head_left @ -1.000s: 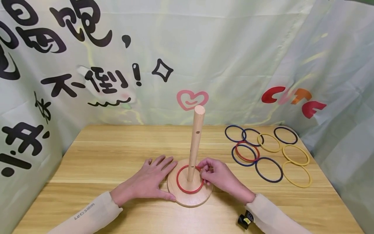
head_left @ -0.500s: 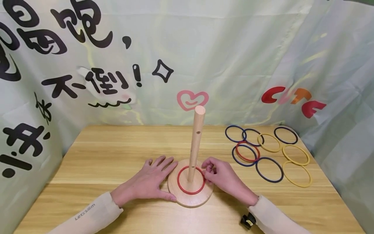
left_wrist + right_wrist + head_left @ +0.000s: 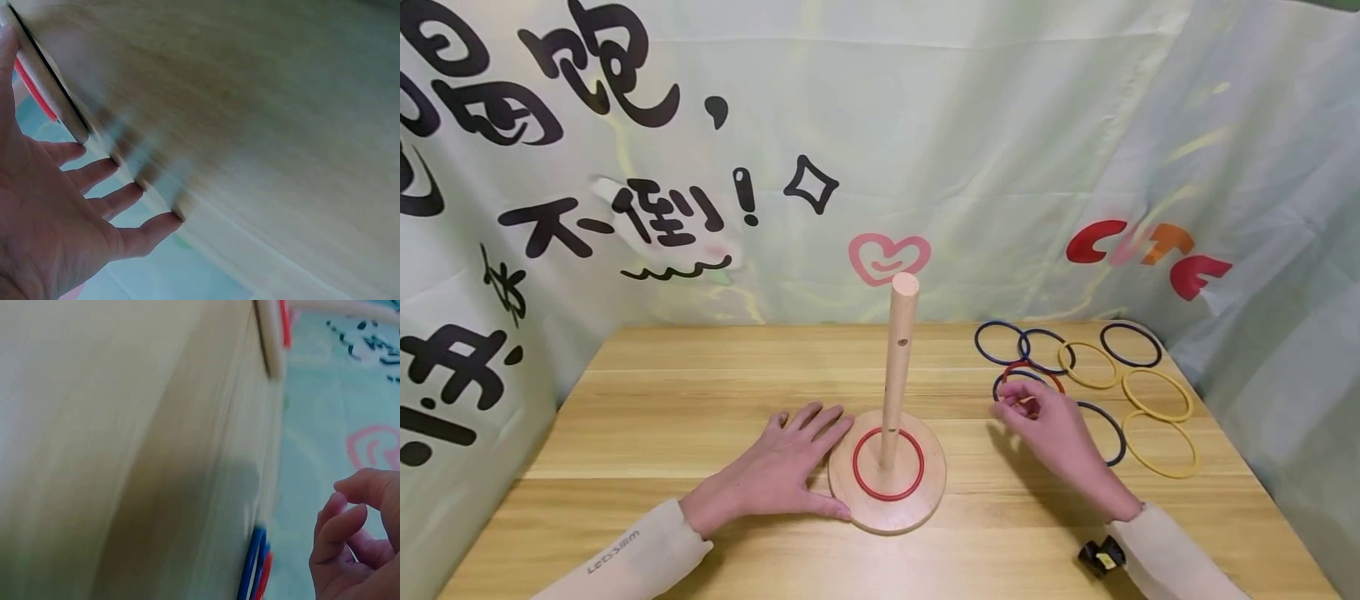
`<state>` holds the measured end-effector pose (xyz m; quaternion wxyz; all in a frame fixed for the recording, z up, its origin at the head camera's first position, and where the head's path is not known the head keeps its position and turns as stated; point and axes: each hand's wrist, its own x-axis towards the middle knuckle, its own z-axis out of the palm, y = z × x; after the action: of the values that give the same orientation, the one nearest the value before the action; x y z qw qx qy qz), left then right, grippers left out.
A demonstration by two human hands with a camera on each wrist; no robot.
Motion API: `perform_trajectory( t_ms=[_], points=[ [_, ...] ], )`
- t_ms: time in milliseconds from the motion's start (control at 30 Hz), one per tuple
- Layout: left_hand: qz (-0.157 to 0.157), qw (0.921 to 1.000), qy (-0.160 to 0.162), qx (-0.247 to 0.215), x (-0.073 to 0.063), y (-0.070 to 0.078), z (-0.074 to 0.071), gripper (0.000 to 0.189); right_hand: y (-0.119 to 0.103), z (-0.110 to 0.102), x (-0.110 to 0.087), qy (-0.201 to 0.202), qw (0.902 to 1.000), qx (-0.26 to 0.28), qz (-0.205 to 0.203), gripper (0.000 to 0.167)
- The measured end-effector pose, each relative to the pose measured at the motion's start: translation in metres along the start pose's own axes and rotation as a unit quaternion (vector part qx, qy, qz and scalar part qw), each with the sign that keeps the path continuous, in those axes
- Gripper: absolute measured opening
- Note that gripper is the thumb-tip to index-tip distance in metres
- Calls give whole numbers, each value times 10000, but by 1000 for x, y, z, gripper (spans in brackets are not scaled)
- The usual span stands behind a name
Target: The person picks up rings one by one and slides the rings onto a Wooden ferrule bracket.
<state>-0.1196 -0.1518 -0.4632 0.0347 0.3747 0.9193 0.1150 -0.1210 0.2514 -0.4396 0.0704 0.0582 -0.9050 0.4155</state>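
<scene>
A round wooden base (image 3: 887, 518) carries an upright wooden post (image 3: 901, 358), with a red ring (image 3: 889, 499) lying around the post's foot. My left hand (image 3: 782, 467) rests flat on the table with fingers spread, thumb and fingertips at the base's left edge; the left wrist view shows the base edge (image 3: 59, 94) beside the fingers. Off to the right, my right hand (image 3: 1060, 429) hovers with loosely bent fingers and nothing in them. Below it are another red ring (image 3: 1051, 377) and an overlapping blue ring (image 3: 996, 390), both partly hidden by the hand.
More blue rings lie behind and beside the right hand, one blue ring (image 3: 1120, 433) partly covered by it. Several yellow rings, including this yellow ring (image 3: 1193, 454), and a dark ring (image 3: 1131, 326) are at the right. A printed curtain (image 3: 1000, 167) closes off the table's back.
My right hand has let go of the red ring on the base and moved right, over the loose rings. The left hand stays in place.
</scene>
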Motion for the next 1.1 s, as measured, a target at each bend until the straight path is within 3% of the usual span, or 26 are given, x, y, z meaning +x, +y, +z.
perform_trajectory(
  t_ms=[133,333,600,833,967,1100],
  points=[
    [-65,9999,-79,4,1,0,1,122,14,-12,3,160,9993,-297,172,20],
    [-46,10000,-45,-36,1,0,1,123,25,-16,7,121,9982,-281,511,21],
    [27,10000,14,-31,1,0,1,121,32,-14,13,-137,9962,-414,748,24],
    [28,10000,9,11,1,1,0,120,34,-12,18,-320,9944,-404,919,14],
    [42,10000,36,35,0,1,1,120,30,-11,17,-197,9951,-315,913,11],
    [42,10000,30,47,0,0,1,120,25,-11,14,168,9975,-214,651,11]
  ],
)
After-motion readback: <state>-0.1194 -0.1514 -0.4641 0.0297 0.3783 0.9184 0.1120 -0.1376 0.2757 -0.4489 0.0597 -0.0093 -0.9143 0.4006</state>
